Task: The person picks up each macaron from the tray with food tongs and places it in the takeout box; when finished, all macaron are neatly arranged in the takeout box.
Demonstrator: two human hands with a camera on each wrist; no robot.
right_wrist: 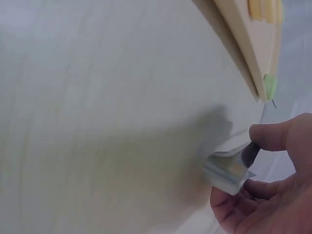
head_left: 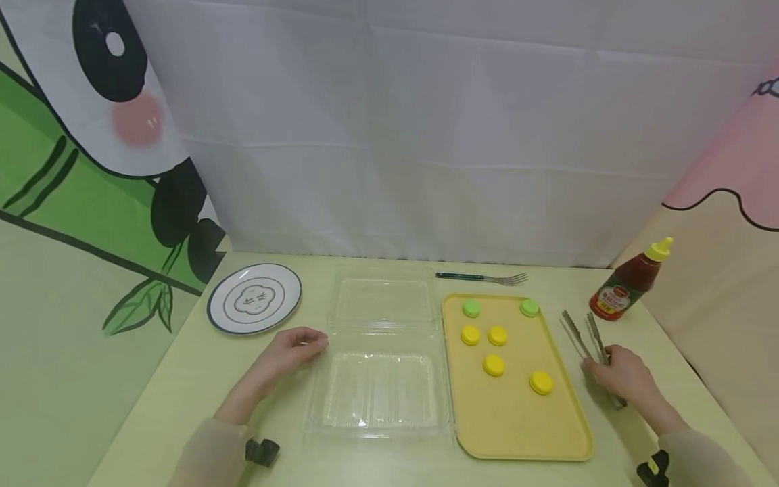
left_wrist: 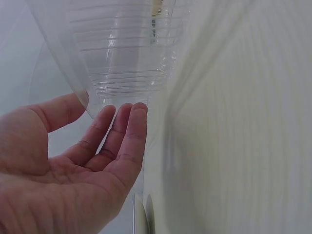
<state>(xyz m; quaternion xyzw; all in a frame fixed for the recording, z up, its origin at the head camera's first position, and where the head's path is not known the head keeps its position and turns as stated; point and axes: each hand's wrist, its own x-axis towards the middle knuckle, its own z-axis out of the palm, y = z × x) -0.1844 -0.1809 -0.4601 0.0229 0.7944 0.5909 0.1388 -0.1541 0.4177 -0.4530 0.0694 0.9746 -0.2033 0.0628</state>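
In the head view a clear plastic clamshell container [head_left: 383,392] lies unfolded on the table, its lid half at the back. My left hand [head_left: 292,353] holds its left edge near the fold; in the left wrist view the rim corner sits between the thumb [left_wrist: 66,111] and fingers. My right hand [head_left: 627,379] grips metal tongs [head_left: 575,333] by their sides, tips apart and pointing to the back. Between the hands is a yellow tray [head_left: 517,426] with green macaron-like rounds [head_left: 471,308] at its far end and several yellow ones [head_left: 541,383] nearer.
A white plate with a blue rim [head_left: 254,299] sits at the back left. Behind the tray lies a fork with a green handle [head_left: 462,276]. A red sauce bottle with a yellow cap [head_left: 627,287] stands at the back right. A white cloth [head_left: 414,169] hangs behind the table.
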